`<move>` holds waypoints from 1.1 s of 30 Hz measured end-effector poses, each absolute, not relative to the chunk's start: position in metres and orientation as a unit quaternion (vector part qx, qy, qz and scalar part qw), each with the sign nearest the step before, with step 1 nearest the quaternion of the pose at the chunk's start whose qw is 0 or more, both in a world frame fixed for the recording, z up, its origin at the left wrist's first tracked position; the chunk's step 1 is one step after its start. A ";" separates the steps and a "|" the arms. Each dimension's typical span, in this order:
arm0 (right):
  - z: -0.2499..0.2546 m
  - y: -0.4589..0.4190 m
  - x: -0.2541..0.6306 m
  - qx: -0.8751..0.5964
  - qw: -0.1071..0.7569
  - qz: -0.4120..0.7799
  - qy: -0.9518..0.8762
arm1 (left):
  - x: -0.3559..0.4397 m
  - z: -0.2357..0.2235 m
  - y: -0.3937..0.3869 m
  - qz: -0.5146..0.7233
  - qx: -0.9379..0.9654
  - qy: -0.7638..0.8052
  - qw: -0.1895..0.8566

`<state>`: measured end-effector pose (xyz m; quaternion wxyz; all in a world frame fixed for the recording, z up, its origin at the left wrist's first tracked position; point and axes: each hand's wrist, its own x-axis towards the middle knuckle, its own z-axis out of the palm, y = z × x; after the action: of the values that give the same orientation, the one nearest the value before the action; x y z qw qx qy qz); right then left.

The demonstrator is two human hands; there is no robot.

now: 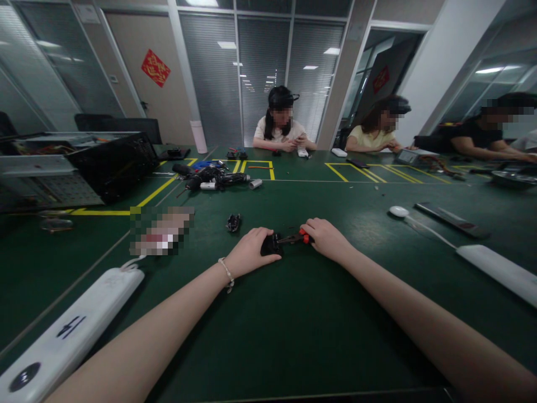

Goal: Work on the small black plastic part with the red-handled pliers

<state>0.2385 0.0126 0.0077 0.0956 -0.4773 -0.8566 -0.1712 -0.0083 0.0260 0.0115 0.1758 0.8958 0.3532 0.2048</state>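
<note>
My left hand grips a small black part, probably plastic, low over the green table; its exact kind does not show. A pair of pliers with red handles is in my right hand, fingers wrapped round the grips. The plier jaws point left and touch the side of the black part. Another small black piece lies on the table beyond my left hand, apart from it.
A white power strip lies at left beside a blurred-out flat object. Farther back are a pile of tools and cables and an open computer case. At right lie a white device and a dark bar. Several people sit opposite.
</note>
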 end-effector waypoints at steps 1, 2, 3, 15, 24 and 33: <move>0.008 0.013 0.239 -0.477 0.096 -0.171 -0.857 | -0.008 0.011 0.026 0.204 0.895 0.355 0.177; 0.007 0.013 0.239 -0.477 0.097 -0.170 -0.857 | -0.008 0.011 0.026 0.204 0.895 0.356 0.177; 0.007 0.013 0.239 -0.477 0.097 -0.169 -0.857 | -0.008 0.011 0.026 0.205 0.894 0.356 0.178; 0.007 0.012 0.237 -0.489 0.088 -0.172 -0.851 | -0.008 0.010 0.027 0.207 0.899 0.349 0.167; 0.006 0.014 0.240 -0.477 0.094 -0.173 -0.857 | -0.008 0.011 0.026 0.205 0.896 0.354 0.173; 0.007 0.012 0.238 -0.481 0.092 -0.168 -0.856 | -0.008 0.010 0.026 0.207 0.897 0.352 0.169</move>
<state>0.2385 0.0120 0.0068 0.0921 -0.4808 -0.8556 -0.1680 -0.0078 0.0264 0.0098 0.1688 0.8973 0.3516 0.2068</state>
